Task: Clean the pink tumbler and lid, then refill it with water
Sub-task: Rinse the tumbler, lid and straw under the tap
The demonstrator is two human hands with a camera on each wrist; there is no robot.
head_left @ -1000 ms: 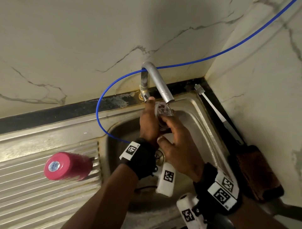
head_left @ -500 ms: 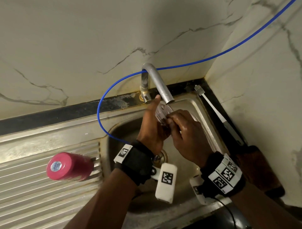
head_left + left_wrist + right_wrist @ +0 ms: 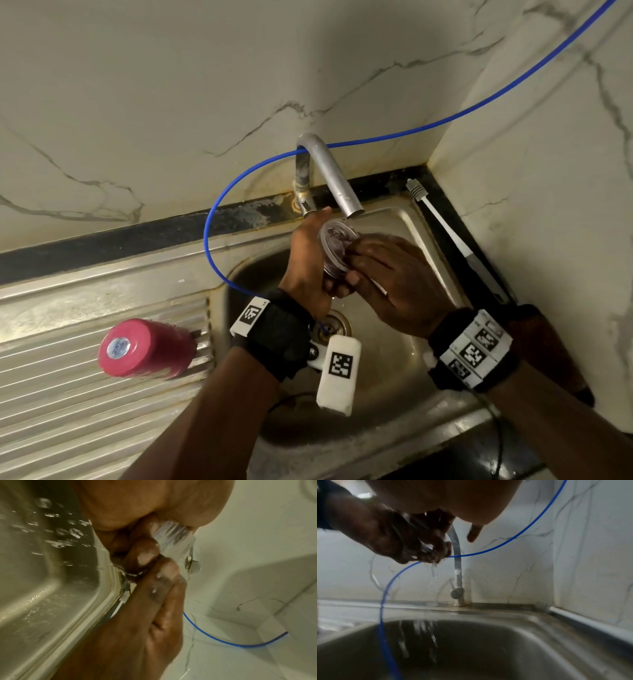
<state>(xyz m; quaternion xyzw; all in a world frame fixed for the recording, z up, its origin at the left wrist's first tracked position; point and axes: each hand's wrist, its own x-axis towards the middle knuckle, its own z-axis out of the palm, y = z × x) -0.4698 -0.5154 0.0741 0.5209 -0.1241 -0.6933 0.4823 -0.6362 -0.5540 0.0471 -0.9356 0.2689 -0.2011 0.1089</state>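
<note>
Lid, clear plastic, held on edge over the sink basin, just under the spout of the tap. Left hand wrapped round its far side, fingers curled on the rim; right hand closed against its near side, fingertips pressed to the inner face. Water dripping from both hands into the basin, seen from the right wrist. Ribbed wall of the lid caught between wet fingers in the left wrist view. Pink tumbler lying on its side on the ribbed drainboard, near the basin's left edge, base toward the camera, well apart from the hands. Blue tube looped past the tap and down into the basin. White brush laid along the counter's right edge by the wall.
</note>
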